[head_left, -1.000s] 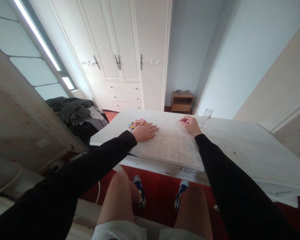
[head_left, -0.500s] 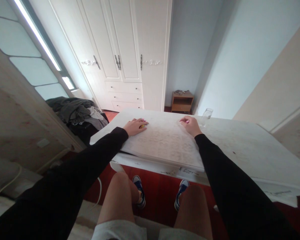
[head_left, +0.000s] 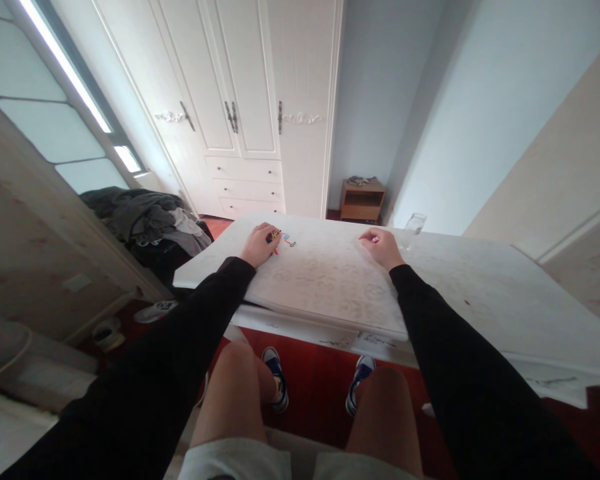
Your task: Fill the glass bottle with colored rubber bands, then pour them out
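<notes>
My left hand rests on the white table towards its far left side. Its fingers curl over small colourful pieces, black and yellow among them, too small to name. A few thin red, blue and dark bits stick out on the table beside the fingertips. Further right, my right hand is closed in a pinch near the table's far edge. A small pink thing shows between its fingers; its kind is unclear. A clear glass jar stands just beyond this hand.
A translucent sheet covers the table's near middle part. Piled clothes lie off the table's left end. Behind stand a white wardrobe and a small wooden cabinet. My legs are below the front edge.
My left hand has drawn slightly left and its fingers have curled in, baring more of the colourful pieces. The right hand stays nearly in place. The view has shifted a little.
</notes>
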Motion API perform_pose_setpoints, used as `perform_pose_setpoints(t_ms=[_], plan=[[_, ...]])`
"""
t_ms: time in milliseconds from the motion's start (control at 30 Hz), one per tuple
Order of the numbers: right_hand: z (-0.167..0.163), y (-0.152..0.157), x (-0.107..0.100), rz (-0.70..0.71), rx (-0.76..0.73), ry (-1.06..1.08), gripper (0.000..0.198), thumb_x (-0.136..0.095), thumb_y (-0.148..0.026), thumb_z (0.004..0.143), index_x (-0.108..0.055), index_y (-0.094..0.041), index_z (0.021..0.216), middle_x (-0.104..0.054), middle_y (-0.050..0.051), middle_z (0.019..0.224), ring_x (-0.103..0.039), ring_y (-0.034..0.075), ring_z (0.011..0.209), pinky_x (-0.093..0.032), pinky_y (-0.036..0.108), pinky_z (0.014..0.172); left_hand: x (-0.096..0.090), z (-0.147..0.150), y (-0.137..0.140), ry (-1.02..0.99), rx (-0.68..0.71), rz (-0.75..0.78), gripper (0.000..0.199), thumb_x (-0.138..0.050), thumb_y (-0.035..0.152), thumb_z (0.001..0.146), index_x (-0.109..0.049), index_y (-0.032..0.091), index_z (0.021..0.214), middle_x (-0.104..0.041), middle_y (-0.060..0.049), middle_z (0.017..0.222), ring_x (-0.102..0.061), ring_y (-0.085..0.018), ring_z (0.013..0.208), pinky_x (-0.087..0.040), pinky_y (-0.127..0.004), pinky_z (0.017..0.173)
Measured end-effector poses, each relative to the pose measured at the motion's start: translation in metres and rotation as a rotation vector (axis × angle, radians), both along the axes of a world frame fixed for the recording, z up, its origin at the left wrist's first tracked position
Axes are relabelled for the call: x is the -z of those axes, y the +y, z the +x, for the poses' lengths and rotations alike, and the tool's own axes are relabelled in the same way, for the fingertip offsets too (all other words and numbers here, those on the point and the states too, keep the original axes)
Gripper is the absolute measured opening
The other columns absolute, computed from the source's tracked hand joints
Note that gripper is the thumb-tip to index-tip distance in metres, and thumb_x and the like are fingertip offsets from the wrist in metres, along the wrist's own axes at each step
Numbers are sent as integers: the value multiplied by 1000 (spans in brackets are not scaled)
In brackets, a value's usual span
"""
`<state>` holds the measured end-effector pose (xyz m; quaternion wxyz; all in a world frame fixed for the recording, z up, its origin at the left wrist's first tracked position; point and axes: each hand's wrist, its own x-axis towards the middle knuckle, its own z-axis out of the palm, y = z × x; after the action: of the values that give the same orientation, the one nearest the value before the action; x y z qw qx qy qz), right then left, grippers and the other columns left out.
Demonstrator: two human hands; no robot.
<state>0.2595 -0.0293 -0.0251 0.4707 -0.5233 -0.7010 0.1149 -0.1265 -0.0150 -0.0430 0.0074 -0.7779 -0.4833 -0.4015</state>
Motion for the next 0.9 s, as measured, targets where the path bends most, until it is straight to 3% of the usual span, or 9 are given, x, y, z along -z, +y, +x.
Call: perform_pose_setpoints(t_ms=[333, 467, 733, 833, 900], plan=[[-1, -1, -2, -6, -2, -16, 11, -63, -21, 71, -73, -19, 72, -74, 4, 73, -64, 21, 73, -48, 34, 74, -6, 2, -6, -163, 23, 92, 20, -56, 34, 99, -70, 20, 96, -69, -12, 121, -67, -25, 115, -52, -41, 105], [-1, 0, -2, -1, 5, -27, 11, -62, -22, 71, -73, -20, 71, -73, 4, 73, -64, 21, 73, -47, 35, 74, -7, 1, -7, -161, 28, 98, 19, -54, 29, 97, -66, 20, 85, -68, -11, 111, -66, -26, 114, -53, -41, 103], [0, 0, -3, -12, 4, -39, 12, -62, -24, 70, -73, -20, 72, -73, 4, 72, -64, 21, 72, -47, 35, 73, -6, 0, -4, -137, -13, 62, 16, -69, 28, 82, -62, 21, 71, -70, -10, 112, -68, -27, 110, -54, -43, 102], [0, 0, -3, -16, -3, -45, 12, -62, -24, 71, -73, -20, 72, -73, 5, 72, -64, 21, 73, -47, 35, 74, -3, 1, -5, -76, -23, 33, 11, -72, 31, 81, -68, 21, 79, -71, -10, 114, -68, -27, 113, -53, -42, 104], [0, 0, -3, -14, -8, -47, 12, -61, -24, 71, -73, -19, 72, -73, 5, 72, -64, 21, 73, -47, 35, 74, -1, 1, -6, 18, -31, -29, 25, -74, 41, 83, -75, 22, 99, -70, -10, 125, -66, -29, 119, -50, -45, 110]])
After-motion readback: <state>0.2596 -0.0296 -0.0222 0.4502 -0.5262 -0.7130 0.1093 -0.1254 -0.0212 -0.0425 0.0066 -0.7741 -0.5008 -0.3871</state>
